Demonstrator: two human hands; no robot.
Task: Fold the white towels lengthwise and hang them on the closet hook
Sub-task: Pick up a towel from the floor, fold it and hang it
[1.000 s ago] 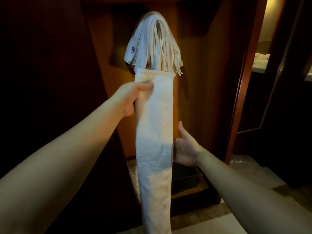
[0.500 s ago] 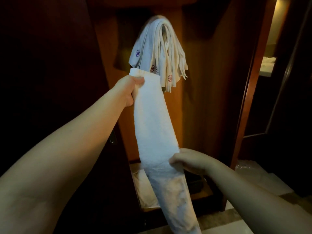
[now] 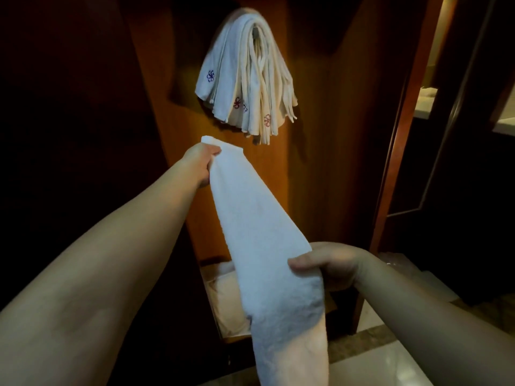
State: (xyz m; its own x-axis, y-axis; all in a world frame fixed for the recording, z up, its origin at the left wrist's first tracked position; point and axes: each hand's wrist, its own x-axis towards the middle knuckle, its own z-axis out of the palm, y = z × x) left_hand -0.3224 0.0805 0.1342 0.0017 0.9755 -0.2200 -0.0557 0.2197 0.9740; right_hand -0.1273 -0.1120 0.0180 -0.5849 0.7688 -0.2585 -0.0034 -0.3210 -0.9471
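The long white towel (image 3: 259, 240) is folded into a narrow strip. Its long side runs on a slant, from its top end just below the bunch of hanging towels (image 3: 245, 79) down toward the floor (image 3: 384, 360). The top end points up and a little away from the person. The bottom end hangs loose and goes out of sight at the lower edge of the view.

The towel looks soft and fuzzy, like thick terry cloth. Its top edge is flat and straight. Lower down it gets wider and a bit rumpled.

The left hand (image 3: 199, 164) is stretched far out with a nearly straight arm. Its fingers are curled round the top corner of the towel and pinch it tight. The right hand (image 3: 328, 267) is lower and closer to the person, with the arm bent. Its thumb lies on the front of the towel and its fingers wrap behind the edge, so it grips the towel near the middle.

The hanging towels sit above the held towel on a hook (image 3: 255, 30) on the brown wooden closet wall (image 3: 328, 135). They are thin, white and folded over, with small flower marks in blue and red. Below the held towel, on a low shelf (image 3: 214, 299), lies something pale and soft that I cannot make out.
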